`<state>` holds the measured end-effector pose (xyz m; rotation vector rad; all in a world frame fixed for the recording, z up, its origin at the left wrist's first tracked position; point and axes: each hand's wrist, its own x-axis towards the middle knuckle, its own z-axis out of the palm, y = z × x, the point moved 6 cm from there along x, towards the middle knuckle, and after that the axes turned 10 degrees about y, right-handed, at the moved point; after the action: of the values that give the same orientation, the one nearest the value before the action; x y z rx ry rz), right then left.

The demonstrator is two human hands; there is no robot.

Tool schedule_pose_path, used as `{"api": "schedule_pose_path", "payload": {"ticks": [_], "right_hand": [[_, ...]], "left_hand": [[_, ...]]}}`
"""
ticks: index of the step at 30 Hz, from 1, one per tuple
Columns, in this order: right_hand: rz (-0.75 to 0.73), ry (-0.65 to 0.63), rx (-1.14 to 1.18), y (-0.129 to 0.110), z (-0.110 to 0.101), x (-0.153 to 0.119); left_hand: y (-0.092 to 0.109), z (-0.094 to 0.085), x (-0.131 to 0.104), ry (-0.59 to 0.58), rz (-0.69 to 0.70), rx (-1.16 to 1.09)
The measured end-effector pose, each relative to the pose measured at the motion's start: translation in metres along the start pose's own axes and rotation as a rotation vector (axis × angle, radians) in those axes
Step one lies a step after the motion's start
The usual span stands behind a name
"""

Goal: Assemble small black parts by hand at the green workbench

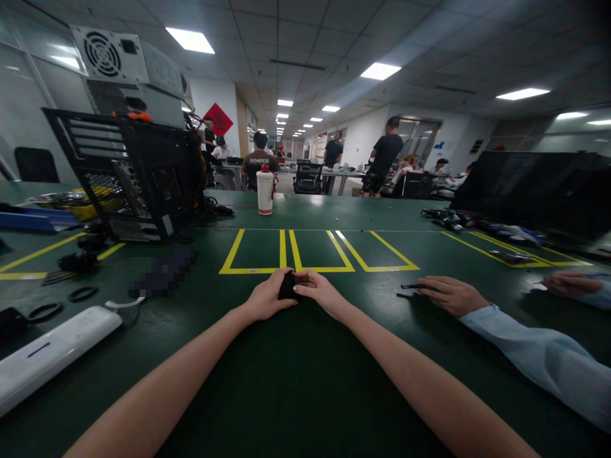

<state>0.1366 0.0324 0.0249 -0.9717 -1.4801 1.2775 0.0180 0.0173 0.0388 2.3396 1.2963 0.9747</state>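
– Grip status, both hands? Quick.

– L hand (265,298): fingers curled round left side of small blk part (287,287), thumb reaching along its near edge. R hand (319,289): thumb + fingers pinching its right side. Neither lies flat.

– Part's loc.?

– Betw. the two hands, center, just on near side of yellow tape frames (315,270). Can't tell if it touches green tabletop (296,381) or is held just above. Exact ID n/a: fingers hide much of it.

– Technique notes?

– My read: two-handed fine work, so L hand should anchor, R hand do the small moves. Pinch light, pads only; hard squeeze from both sides prob. makes it twist or pop out. Low over tabletop is best, so a slip = short drop.

– Visibility?

– Poor, blk on dk green. I'd roll L fingers back a bit so an edge shows, before any force.

– Clearance?

– Far side OK: red-lidded white tumbler (265,196) stands well apart. Right: co-worker's hand (451,294) w/ slim blk item (410,286), apart from R hand; I'd avoid wide swings that way.
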Motion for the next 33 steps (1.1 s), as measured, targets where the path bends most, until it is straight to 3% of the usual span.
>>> {"api": "schedule_pose_path", "payload": {"ticks": [4,14,21,24,33], "right_hand": [[-0.019,-0.038,0.003,-0.005,0.002,-0.005],[-0.041,0.038,-0.067,0.001,0.0,0.001],[-0.067,-0.052,0.002,0.0,0.004,-0.001],[-0.078,-0.026,-0.028,-0.003,0.003,-0.002],[-0.013,-0.039,-0.019,0.003,0.002,-0.001]], "left_hand": [[0.001,-0.001,0.0,-0.011,0.005,-0.01],[0.001,-0.001,0.0,-0.01,0.009,-0.006],[-0.004,0.002,0.001,0.015,0.027,0.014],[-0.002,0.001,0.001,0.006,0.025,0.003],[-0.001,0.001,0.0,-0.006,0.011,0.004]]}}
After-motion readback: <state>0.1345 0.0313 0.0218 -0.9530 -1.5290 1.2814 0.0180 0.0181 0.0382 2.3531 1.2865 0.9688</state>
